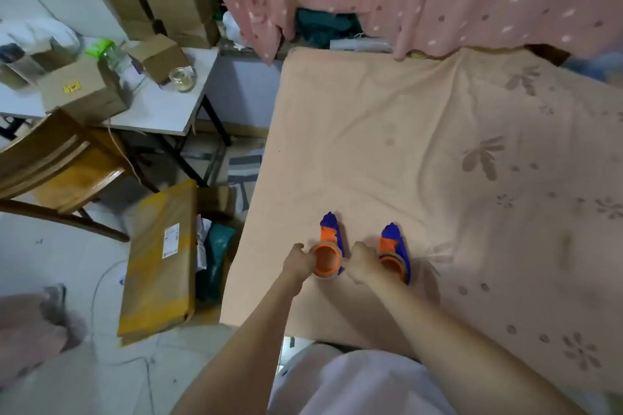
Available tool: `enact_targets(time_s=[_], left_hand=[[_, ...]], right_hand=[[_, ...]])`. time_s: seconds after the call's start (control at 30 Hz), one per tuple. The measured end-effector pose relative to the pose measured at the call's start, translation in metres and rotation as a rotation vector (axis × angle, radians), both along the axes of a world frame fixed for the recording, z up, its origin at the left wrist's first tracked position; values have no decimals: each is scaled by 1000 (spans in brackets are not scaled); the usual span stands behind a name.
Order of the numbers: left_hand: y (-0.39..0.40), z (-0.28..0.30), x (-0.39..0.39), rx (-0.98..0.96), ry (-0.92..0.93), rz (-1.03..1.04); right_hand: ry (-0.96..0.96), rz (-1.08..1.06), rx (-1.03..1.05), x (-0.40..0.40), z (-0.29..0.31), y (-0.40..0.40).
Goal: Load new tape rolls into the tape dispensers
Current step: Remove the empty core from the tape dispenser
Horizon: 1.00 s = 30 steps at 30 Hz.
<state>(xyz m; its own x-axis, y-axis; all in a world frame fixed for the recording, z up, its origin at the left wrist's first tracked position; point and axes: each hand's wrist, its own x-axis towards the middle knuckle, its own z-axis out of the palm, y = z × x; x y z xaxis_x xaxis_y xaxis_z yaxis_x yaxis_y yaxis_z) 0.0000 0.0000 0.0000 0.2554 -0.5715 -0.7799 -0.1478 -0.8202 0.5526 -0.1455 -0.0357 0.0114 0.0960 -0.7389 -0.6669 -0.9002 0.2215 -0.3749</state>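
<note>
Both hands work at the near edge of the bed w/ the peach flower-print sheet (404,131). Left hand (298,263) has its fingers curled onto the left rim of a brownish tape roll (325,261) seated on the orange hub of a blue-and-orange plastic tape dispenser (332,232); right hand (362,263) curls onto the roll's right side, so the roll is pinched between the 2 hands. That dispenser's long axis runs away from the person, pointed blue tip at the far end, roll end nearest. Just beside it on the right lies a 2nd blue-and-orange tape dispenser (394,249), roughly parallel, tip pointing the same way, w/ its own tape roll (392,261) partly hidden behind the right hand. Count: 2 dispensers, 2 rolls, both on the sheet.
</note>
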Motion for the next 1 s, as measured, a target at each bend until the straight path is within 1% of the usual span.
enact_targets(time_s=[0.13, 0.2, 0.27, 0.37, 0.43, 0.47, 0.53, 0.57, 0.63, 0.73, 0.8, 0.83, 0.9, 0.93, 1.0], left_hand=[[-3, -2, -1, 82, 180, 51], [-8, -1, -2, 98, 192, 30], [-14, 0, -3, 79, 176, 31], [-23, -7, -5, 73, 112, 53], [-27, -17, -6, 85, 41, 28], [-28, -21, -6, 94, 18, 17], [-29, -25, -7, 108, -1, 15], [-28, -24, -8, 105, -2, 17], [-29, -17, -10, 71, -15, 6], [-35, -1, -10, -29, -36, 16], [-41, 14, -12, -91, 43, 108], [-44, 24, -15, -113, 122, 152], [-51, 49, -31, -130, 300, 180], [-54, 62, -43, -134, 385, 181], [-58, 86, -73, -116, 561, 185]], right_hand=[[-31, -9, 74, 10, -5, -11], [-22, -23, 105, 15, -9, -15], [-25, -27, 121, 17, -14, -18], [35, -67, 123, 20, -17, -21], [18, -141, 71, 20, -26, -25], [-7, -219, 65, 21, -30, -26], [-42, -386, 64, 24, -30, -28], [-36, -412, 32, 24, -32, -29], [-68, -411, 5, 17, -30, -31], [-79, -306, 20, 2, -12, -34], [-195, -339, 22, -15, 1, -34], [-285, -400, 15, -23, 9, -33], [-464, -521, 0, -44, 28, -32], [-523, -574, -14, -56, 36, -31], [-553, -646, -80, -83, 53, -28]])
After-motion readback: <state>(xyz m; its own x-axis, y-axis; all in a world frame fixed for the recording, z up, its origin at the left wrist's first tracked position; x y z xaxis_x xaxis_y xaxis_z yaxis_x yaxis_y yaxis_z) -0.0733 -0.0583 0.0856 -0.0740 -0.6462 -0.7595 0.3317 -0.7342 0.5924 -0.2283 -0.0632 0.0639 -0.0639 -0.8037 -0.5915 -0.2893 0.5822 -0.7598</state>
